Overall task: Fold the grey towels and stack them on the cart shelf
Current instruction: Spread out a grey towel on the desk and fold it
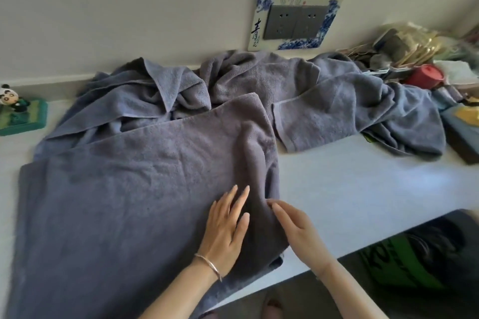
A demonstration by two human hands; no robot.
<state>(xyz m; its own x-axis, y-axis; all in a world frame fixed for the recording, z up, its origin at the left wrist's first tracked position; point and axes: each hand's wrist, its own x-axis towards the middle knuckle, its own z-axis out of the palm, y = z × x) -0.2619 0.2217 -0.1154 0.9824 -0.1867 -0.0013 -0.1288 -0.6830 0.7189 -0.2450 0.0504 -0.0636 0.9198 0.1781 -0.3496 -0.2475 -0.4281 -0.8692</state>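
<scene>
1. Your left hand (225, 230) lies flat on the spread towel (129, 189). The fingers are straight and slightly apart, pressing the cloth down just left of a raised ridge (248, 163).
2. Your right hand (298, 230) sits on the other side of that ridge. Its fingers are loosely extended with the tips touching its base, and nothing is clamped in it.
3. The spread towel covers the left part of the table (363, 189), and its near right corner hangs over the front edge.
4. Expect thick terry: soft, limp, fairly weighty for cloth, and grippy rather than slippery. It probably bunches instead of sliding when pushed.
5. Smooth the ridge outward with flat palms. To fold, pinch two corners or the hemmed edge through the full thickness, and lift the cloth rather than drag it.
6. Behind it, the crumpled towels (181, 90) lie heaped and overlapping against the wall (129, 8). Take one by a visible hemmed corner so its neighbours stay put.
7. The cart shelf is not in view.
</scene>
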